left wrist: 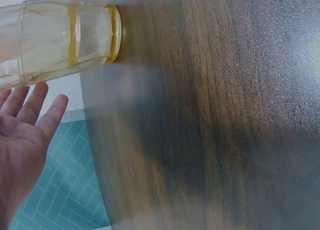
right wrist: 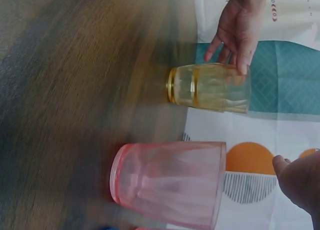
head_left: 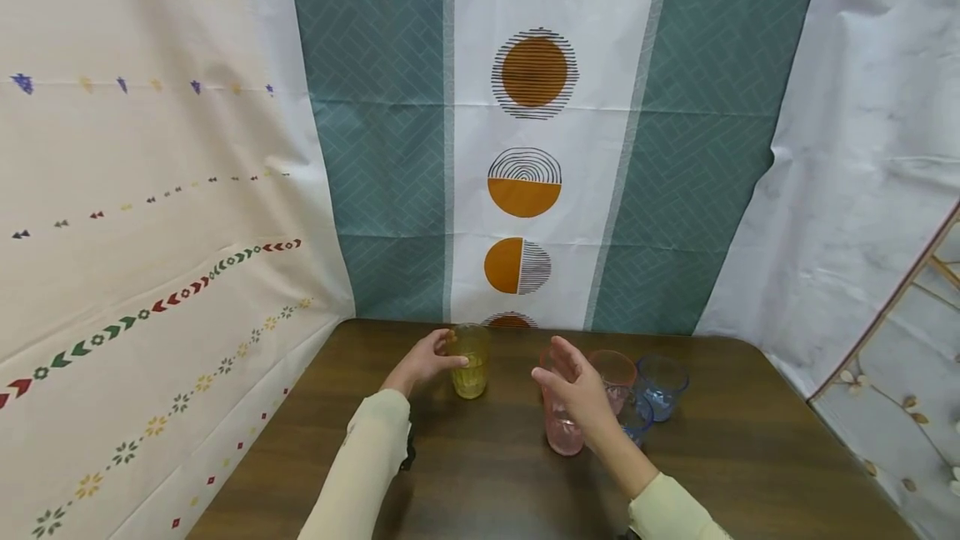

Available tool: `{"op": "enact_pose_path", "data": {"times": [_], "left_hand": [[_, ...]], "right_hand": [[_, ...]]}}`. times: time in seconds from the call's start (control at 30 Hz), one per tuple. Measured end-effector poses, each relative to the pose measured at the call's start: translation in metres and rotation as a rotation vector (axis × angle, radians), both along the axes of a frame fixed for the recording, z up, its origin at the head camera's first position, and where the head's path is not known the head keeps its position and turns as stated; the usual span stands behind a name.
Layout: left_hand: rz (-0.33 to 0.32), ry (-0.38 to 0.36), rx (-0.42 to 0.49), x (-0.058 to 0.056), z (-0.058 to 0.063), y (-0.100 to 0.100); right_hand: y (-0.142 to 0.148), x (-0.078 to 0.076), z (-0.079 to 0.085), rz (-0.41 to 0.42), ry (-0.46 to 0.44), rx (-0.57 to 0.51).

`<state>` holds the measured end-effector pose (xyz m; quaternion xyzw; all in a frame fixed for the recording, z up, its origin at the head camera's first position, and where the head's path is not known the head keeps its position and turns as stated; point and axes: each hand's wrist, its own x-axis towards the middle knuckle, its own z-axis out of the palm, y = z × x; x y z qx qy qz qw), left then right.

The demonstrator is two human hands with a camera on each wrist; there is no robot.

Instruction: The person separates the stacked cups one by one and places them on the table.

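Note:
A yellow see-through tumbler (head_left: pixel 471 373), apparently two nested together, stands upright near the table's back edge. Beside its upper left side is my left hand (head_left: pixel 427 361), thumb and fingers spread; whether they touch the tumbler I cannot tell. In the left wrist view the fingertips lie close to the yellow tumbler (left wrist: pixel 60 44). My right hand (head_left: pixel 581 390) hovers over the front pink tumbler (head_left: pixel 562 433), its fingers loosely spread with nothing held. The right wrist view has that pink tumbler (right wrist: pixel 170 180) upright, with the right hand (right wrist: pixel 302 182) apart from its rim.
Right of the right hand stand another pink tumbler (head_left: pixel 613 373), a blue tumbler (head_left: pixel 662 394) and a second blue one (head_left: pixel 636 422), partly hidden by the hand. The brown wooden table (head_left: pixel 480 482) meets patterned cloth hangings (head_left: pixel 390 190) at its back.

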<state>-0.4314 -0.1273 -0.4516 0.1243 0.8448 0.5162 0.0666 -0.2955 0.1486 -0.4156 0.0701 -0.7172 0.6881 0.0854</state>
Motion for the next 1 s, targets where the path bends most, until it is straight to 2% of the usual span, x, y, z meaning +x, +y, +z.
{"op": "enact_pose_path", "data": {"times": [0.23, 0.53, 0.77, 1.0], "left_hand": [[-0.010, 0.006, -0.009, 0.000, 0.000, -0.002], [-0.018, 0.026, 0.019, -0.001, 0.001, -0.004], [-0.039, 0.006, 0.046, -0.001, -0.009, -0.003], [-0.041, -0.014, 0.001, -0.001, -0.019, -0.005]], "right_hand": [[-0.016, -0.020, -0.001, -0.007, -0.003, 0.034], [-0.051, -0.041, 0.008, 0.043, 0.015, 0.052], [-0.069, -0.056, 0.002, 0.005, -0.010, 0.111], [-0.080, -0.067, -0.010, -0.028, -0.005, 0.183]]}}
